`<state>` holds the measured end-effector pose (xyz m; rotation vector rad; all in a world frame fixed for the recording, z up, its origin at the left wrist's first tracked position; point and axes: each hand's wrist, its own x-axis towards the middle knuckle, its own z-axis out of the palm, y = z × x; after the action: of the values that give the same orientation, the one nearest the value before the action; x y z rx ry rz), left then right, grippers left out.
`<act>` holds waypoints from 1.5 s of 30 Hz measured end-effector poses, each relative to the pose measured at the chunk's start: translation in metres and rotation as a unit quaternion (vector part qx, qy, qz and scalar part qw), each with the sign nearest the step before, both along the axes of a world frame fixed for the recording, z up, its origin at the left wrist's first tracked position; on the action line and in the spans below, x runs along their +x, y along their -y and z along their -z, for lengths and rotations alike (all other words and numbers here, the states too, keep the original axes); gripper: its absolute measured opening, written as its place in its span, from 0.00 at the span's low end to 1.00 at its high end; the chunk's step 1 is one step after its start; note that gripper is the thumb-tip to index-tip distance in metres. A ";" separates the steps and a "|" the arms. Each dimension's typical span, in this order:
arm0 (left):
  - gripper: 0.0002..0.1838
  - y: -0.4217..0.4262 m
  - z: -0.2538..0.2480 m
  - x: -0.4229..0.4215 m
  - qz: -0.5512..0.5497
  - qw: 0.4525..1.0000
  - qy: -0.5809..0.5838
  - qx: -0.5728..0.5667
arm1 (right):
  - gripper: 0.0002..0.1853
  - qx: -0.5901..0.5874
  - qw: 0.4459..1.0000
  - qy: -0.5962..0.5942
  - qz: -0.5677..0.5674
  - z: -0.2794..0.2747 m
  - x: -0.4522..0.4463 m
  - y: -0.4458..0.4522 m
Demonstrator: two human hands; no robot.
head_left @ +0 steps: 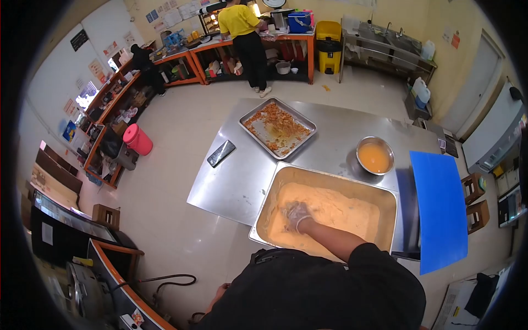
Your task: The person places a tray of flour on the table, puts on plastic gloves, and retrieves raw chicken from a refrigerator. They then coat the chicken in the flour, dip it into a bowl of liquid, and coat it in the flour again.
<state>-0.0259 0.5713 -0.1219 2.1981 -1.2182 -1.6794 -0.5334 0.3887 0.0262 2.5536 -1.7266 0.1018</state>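
A deep metal pan on the near side of the steel table holds pale orange powder. My right hand, in a clear plastic glove, is down in the powder at the pan's left part; its fingers are partly buried, and whether they grip anything is hidden. My left hand hangs low beside my body at the left, mostly covered, with its fingers not readable. Beyond the pan lies a metal tray with orange-brown crumbs. A steel bowl of orange liquid stands behind the pan's right side.
A phone lies on the table's left part. A blue board stands at the right. Farther back, a person in a yellow shirt faces a counter, and another person in black is at the left. A red bin stands on the floor.
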 end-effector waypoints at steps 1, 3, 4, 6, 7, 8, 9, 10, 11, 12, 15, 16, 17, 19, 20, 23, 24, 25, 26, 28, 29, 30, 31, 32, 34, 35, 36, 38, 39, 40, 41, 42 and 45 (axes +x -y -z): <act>0.19 -0.001 0.005 0.004 0.000 1.000 -0.004 -0.005 | 0.27 -0.009 1.000 -0.002 -0.011 0.028 0.003 0.001; 0.19 0.000 0.015 0.013 0.001 1.000 -0.012 -0.018 | 0.29 0.056 0.998 0.014 -0.019 0.040 0.002 0.009; 0.19 -0.002 0.019 0.015 0.000 1.000 -0.017 -0.024 | 0.29 0.132 0.991 0.033 -0.018 0.039 -0.003 0.018; 0.18 -0.009 0.017 0.015 0.006 0.999 -0.018 -0.026 | 0.28 0.230 0.969 0.090 0.014 0.026 -0.009 0.024; 0.18 -0.005 0.008 0.011 0.014 0.999 -0.013 -0.027 | 0.27 0.248 0.959 0.129 0.045 0.009 -0.010 0.023; 0.17 0.000 0.001 0.009 0.022 0.999 -0.008 -0.029 | 0.26 0.264 0.947 0.168 0.077 -0.006 -0.011 0.023; 0.17 0.003 -0.004 0.006 0.020 0.999 0.008 -0.045 | 0.25 0.285 0.937 0.168 0.108 -0.017 -0.014 0.024; 0.16 0.006 -0.009 0.003 0.016 0.998 0.024 -0.059 | 0.25 0.307 0.927 0.168 0.138 -0.026 -0.020 0.024; 0.16 0.005 -0.010 0.000 0.012 0.997 0.039 -0.072 | 0.25 0.329 0.914 0.166 0.167 -0.028 -0.027 0.021; 0.16 0.004 -0.010 -0.002 0.010 0.997 0.037 -0.072 | 0.25 0.318 0.904 0.240 0.153 0.005 -0.043 0.018; 0.16 0.002 0.009 0.002 0.018 0.995 0.027 -0.089 | 0.21 0.305 0.770 0.546 0.129 0.019 -0.068 -0.010; 0.16 0.000 0.031 0.013 0.031 0.994 0.020 -0.101 | 0.25 0.269 0.866 0.394 0.149 0.022 -0.072 -0.015; 0.16 -0.006 0.050 0.023 0.047 0.993 0.015 -0.108 | 0.30 0.231 0.931 0.230 0.164 0.030 -0.076 -0.029; 0.18 -0.012 0.053 0.025 0.044 0.996 -0.011 -0.078 | 0.38 0.179 0.971 0.075 0.136 0.063 -0.082 -0.062; 0.20 -0.008 0.037 0.019 0.041 0.998 -0.031 -0.035 | 0.39 0.160 0.976 0.079 0.126 0.089 -0.089 -0.067; 0.19 -0.003 0.024 0.006 0.050 0.998 -0.011 -0.034 | 0.29 0.074 0.983 0.121 0.113 0.123 -0.106 -0.059; 0.18 -0.003 0.020 0.006 0.054 0.998 0.001 -0.041 | 0.17 0.039 0.979 0.173 0.098 0.116 -0.105 -0.054; 0.17 -0.001 0.022 0.008 0.053 0.997 -0.015 -0.049 | 0.18 0.159 0.936 0.271 0.158 0.097 -0.104 -0.043; 0.16 0.004 0.027 0.014 0.051 0.997 -0.030 -0.056 | 0.20 0.201 0.923 0.281 0.168 0.086 -0.106 -0.039; 0.15 0.015 0.024 0.013 0.030 0.996 -0.055 -0.062 | 0.24 0.200 0.946 0.214 0.140 0.071 -0.113 -0.030; 0.15 0.023 0.015 0.008 0.007 0.996 -0.066 -0.060 | 0.26 0.159 0.973 0.134 0.097 0.065 -0.118 -0.025; 0.14 0.023 0.006 0.005 -0.015 0.995 -0.076 -0.055 | 0.26 0.187 0.957 0.178 0.135 0.058 -0.121 -0.024; 0.14 0.022 0.005 0.002 -0.021 0.994 -0.088 -0.055 | 0.26 0.213 0.936 0.221 0.173 0.048 -0.123 -0.021; 0.14 0.023 0.006 0.000 -0.029 0.993 -0.102 -0.058 | 0.26 0.235 0.913 0.261 0.210 0.034 -0.126 -0.017; 0.14 0.023 0.002 -0.009 -0.012 0.993 -0.092 -0.068 | 0.27 0.242 0.905 0.275 0.215 0.009 -0.115 -0.022; 0.14 0.024 -0.017 -0.023 0.013 0.995 -0.069 -0.076 | 0.28 0.204 0.910 0.301 0.197 0.006 -0.106 -0.034; 0.13 0.023 -0.027 -0.030 0.038 0.995 -0.046 -0.084 | 0.28 0.170 0.921 0.301 0.180 0.007 -0.097 -0.041; 0.13 0.007 0.044 -0.002 0.021 0.996 -0.061 -0.067 | 0.29 0.103 0.946 0.271 0.147 0.013 -0.077 -0.050; 0.13 0.002 0.071 0.007 0.011 0.996 -0.068 -0.060 | 0.30 0.070 0.959 0.242 0.130 0.021 -0.066 -0.050; 0.13 0.003 0.067 0.003 0.006 0.996 -0.083 -0.044 | 0.30 0.039 0.970 0.213 0.112 0.032 -0.055 -0.051; 0.13 0.003 0.056 -0.002 0.002 0.995 -0.096 -0.027 | 0.31 0.010 0.978 0.184 0.095 0.047 -0.047 -0.052; 0.13 0.003 0.050 -0.006 -0.002 0.994 -0.110 -0.009 | 0.32 -0.020 0.985 0.154 0.078 0.064 -0.044 -0.053; 0.13 0.002 0.092 0.010 0.013 0.994 -0.102 -0.030 | 0.28 0.169 0.850 0.479 0.143 0.108 -0.061 -0.033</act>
<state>-0.0157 0.5697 -0.2139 1.9291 -1.2310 -1.8015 -0.5943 0.4219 -0.0814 2.5905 -2.5958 1.3793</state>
